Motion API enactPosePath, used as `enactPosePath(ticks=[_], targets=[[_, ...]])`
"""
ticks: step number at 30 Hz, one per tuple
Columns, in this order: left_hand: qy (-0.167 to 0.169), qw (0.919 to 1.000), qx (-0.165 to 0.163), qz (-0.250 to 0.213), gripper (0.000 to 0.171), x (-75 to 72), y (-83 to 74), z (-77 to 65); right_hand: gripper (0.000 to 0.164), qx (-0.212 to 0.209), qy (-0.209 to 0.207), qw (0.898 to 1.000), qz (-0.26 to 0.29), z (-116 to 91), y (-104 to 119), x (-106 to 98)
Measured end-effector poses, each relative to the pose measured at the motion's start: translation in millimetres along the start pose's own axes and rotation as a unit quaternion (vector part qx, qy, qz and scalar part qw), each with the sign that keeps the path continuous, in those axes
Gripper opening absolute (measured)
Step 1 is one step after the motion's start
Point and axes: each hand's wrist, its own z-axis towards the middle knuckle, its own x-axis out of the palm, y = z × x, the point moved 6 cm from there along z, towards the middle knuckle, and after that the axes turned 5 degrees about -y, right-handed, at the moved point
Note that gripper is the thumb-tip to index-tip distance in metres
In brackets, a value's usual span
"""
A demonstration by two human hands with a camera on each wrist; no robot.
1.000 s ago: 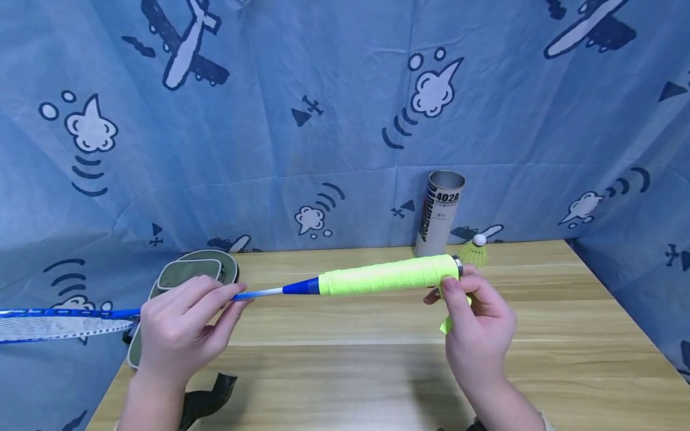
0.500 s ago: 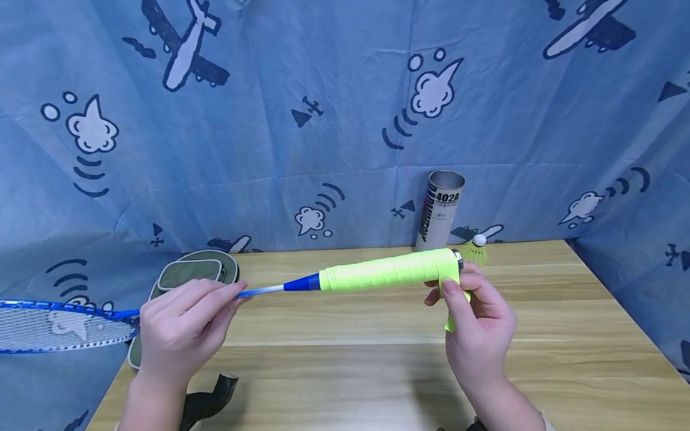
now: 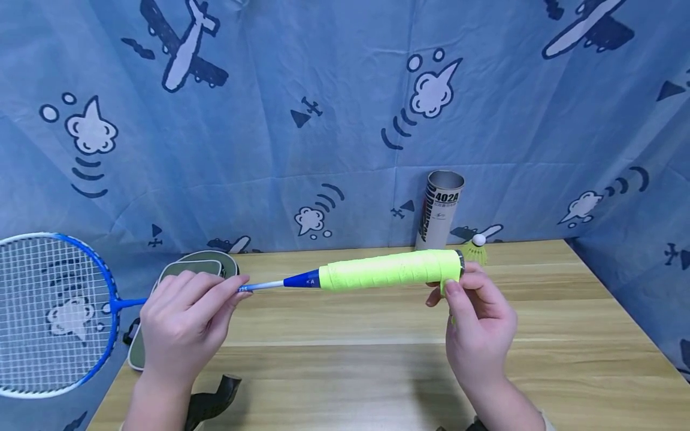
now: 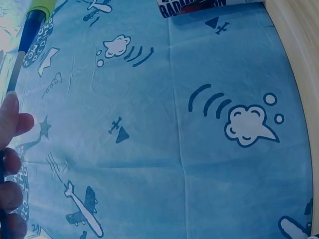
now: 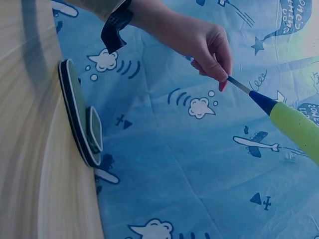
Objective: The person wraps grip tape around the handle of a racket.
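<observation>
A blue and white badminton racket [image 3: 266, 285] is held level above the table, its strung head at the far left and its handle to the right. Bright yellow-green grip tape [image 3: 390, 269] covers the handle in overlapping turns. My left hand [image 3: 183, 320] pinches the thin shaft, as the right wrist view also shows. At the butt end, my right hand [image 3: 480, 323] pinches the tape's tail between thumb and fingers, just under the dark end cap. Most of that tail is hidden by the right hand. In the left wrist view, only fingertips [image 4: 10, 117] and part of the shaft appear.
Behind the handle a shuttlecock tube [image 3: 439, 212] stands upright at the table's back edge. A yellow shuttlecock [image 3: 477, 248] sits beside it, cork up. A green case [image 3: 191, 269] lies at the back left, partly behind the left hand. Blue printed cloth [image 3: 345, 120] hangs behind the wooden table [image 3: 345, 371].
The racket has turned about its shaft, so its head has gone from nearly edge-on to facing the camera. Less of the tape's tail shows below the right hand. Both hands keep their places.
</observation>
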Motion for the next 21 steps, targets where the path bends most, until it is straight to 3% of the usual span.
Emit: enactPosePath(ticks=[13, 18, 21], targets=[[-0.035, 0.9971, 0.01, -0.067, 0.037, -5.4, 2.8, -2.6, 0.014, -0.01, -0.019, 1.0, 0.017, 1.7, -0.3, -1.9], [-0.071, 0.9972, -0.005, -0.024, 0.038, -6.6, 2.4, -0.5, 0.013, -0.01, -0.018, 1.0, 0.012, 2.4, 0.4, -2.0], [-0.071, 0.9969, -0.029, 0.017, 0.04, -7.8, 3.7, -0.3, 0.012, -0.005, -0.02, 1.0, -0.007, 2.6, 0.7, -2.2]])
